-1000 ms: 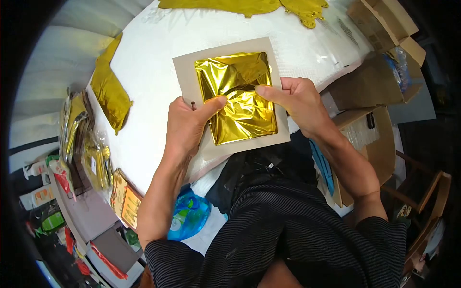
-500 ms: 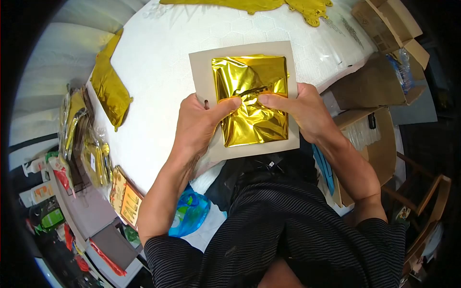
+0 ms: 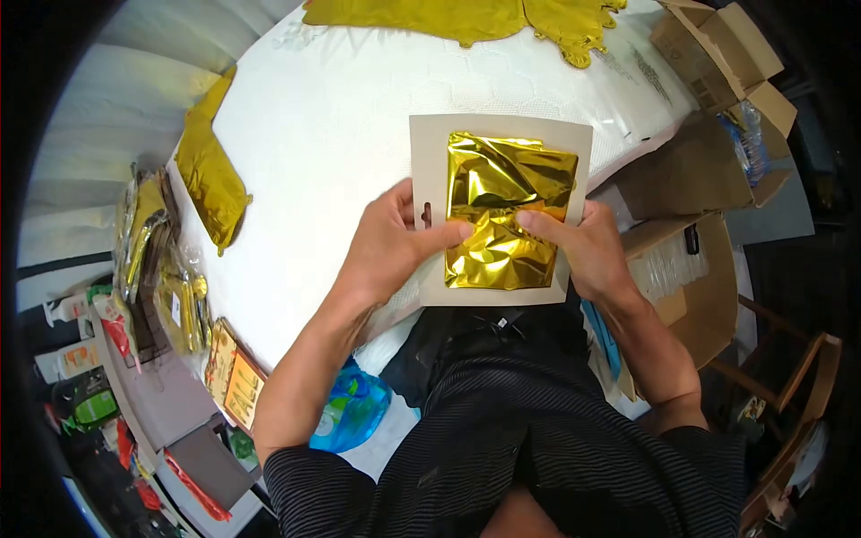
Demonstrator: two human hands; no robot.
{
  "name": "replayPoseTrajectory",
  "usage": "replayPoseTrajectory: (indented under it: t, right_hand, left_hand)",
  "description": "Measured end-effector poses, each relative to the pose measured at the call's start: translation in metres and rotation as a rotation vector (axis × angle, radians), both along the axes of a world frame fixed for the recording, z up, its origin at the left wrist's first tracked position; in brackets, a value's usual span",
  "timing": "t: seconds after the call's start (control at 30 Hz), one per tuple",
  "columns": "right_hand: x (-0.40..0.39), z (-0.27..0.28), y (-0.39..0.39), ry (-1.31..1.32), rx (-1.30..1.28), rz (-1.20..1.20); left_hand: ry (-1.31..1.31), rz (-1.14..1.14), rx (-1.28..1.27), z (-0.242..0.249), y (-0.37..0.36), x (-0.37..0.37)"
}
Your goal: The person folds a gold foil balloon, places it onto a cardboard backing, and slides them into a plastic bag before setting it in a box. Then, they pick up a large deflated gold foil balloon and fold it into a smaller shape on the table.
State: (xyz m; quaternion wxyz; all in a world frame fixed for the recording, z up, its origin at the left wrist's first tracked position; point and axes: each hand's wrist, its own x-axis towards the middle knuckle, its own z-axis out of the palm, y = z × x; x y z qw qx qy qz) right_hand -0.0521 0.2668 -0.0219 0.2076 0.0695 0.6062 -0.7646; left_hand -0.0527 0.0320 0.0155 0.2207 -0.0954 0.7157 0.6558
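Between my two hands is a beige card (image 3: pixel 430 273) with a hang hole near its left edge. On top of it lies a folded gold foil balloon (image 3: pixel 511 188), shiny and creased. My left hand (image 3: pixel 399 238) grips the card's left side, its thumb pressing on the foil and its fingers behind the card. At the right edge my right hand (image 3: pixel 592 251) does the same, thumb on the foil and fingers mostly hidden underneath. The two thumbs point toward each other across the lower middle of the foil.
A flat gold foil piece (image 3: pixel 211 166) lies at the left of the white quilted surface (image 3: pixel 314 161); more gold foil (image 3: pixel 448 22) lies along its far edge. Packaged bundles (image 3: pixel 184 296) and a "FALL" card (image 3: pixel 240 386) are at left. Cardboard boxes (image 3: pixel 691 305) stand at right.
Both hands have moved the card and foil to the right and slightly toward me, and the card is tilted differently. The thumbs still press on the foil.
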Motion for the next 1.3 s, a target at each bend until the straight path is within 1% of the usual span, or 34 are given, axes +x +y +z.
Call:
replayPoseTrajectory:
  t: [0.07,0.13,0.17,0.2,0.27,0.3,0.33,0.4,0.47,0.53,0.57,0.63,0.67,0.73,0.8,0.97,1.07,1.13,1.17,1.23,1.3]
  right_hand:
    - [0.004,-0.007,0.004,0.013,0.017,0.009]
    - [0.007,-0.011,0.008,0.026,0.032,0.02]
    - [0.008,-0.011,0.01,0.033,0.044,0.022]
    - [0.008,-0.012,0.012,0.041,0.054,0.023]
    - [0.008,-0.013,0.017,0.055,0.039,0.025]
    - [0.009,-0.013,0.019,0.069,0.029,0.035]
    - [0.01,-0.014,0.021,0.065,0.026,0.035]
    - [0.009,-0.015,0.023,0.097,0.023,0.024]
    - [0.009,-0.016,0.025,0.098,0.029,0.03]
    - [0.008,-0.018,0.028,0.101,0.037,0.033]
    - [0.008,-0.019,0.029,0.121,0.064,0.057]
    - [0.009,-0.02,0.029,0.138,0.088,0.084]
    - [0.009,-0.019,0.029,0.137,0.102,0.1]
    - [0.01,-0.019,0.028,0.135,0.115,0.12]
    - [0.01,-0.02,0.027,0.137,0.076,0.09]
    - [0.009,-0.022,0.03,0.145,0.094,0.097]
    - [0.008,-0.026,0.03,0.153,0.097,0.09]
    - [0.008,-0.027,0.03,0.157,0.096,0.085]
    - [0.008,-0.027,0.03,0.155,0.109,0.089]
    - [0.007,-0.027,0.03,0.154,0.122,0.094]
    - [0.007,-0.027,0.029,0.16,0.119,0.095]
  left_hand:
    - [0.037,0.013,0.025,0.0,0.003,-0.009]
    - [0.238,0.14,0.006,0.003,0.011,-0.016]
    - [0.413,0.074,-0.155,0.005,0.012,-0.018]
    - [0.414,0.072,-0.159,0.005,0.012,-0.021]
    - [0.516,-0.036,-0.077,0.005,0.013,-0.027]
    - [0.5,-0.161,-0.097,0.007,0.01,-0.03]
    - [0.496,-0.161,-0.099,0.009,0.008,-0.032]
    - [0.455,-0.237,-0.193,0.015,0.008,-0.037]
    - [0.467,-0.244,-0.158,0.02,0.008,-0.041]
    - [0.442,-0.363,-0.277,0.03,0.007,-0.046]
    - [0.44,-0.362,-0.279,0.035,0.007,-0.049]
    - [0.358,-0.503,-0.414,0.042,0.007,-0.054]
    - [0.354,-0.5,-0.416,0.044,0.006,-0.057]
    - [0.327,-0.601,-0.385,0.047,0.006,-0.062]
    - [0.319,-0.617,-0.373,0.047,0.007,-0.066]
    - [0.32,-0.662,-0.348,0.046,0.008,-0.07]
    - [0.39,-0.629,-0.347,0.046,0.009,-0.072]
    - [0.325,-0.672,-0.493,0.051,0.01,-0.073]
    - [0.324,-0.672,-0.493,0.05,0.009,-0.073]
    - [0.41,-0.668,-0.497,0.046,0.007,-0.073]
    - [0.422,-0.669,-0.496,0.044,0.006,-0.073]
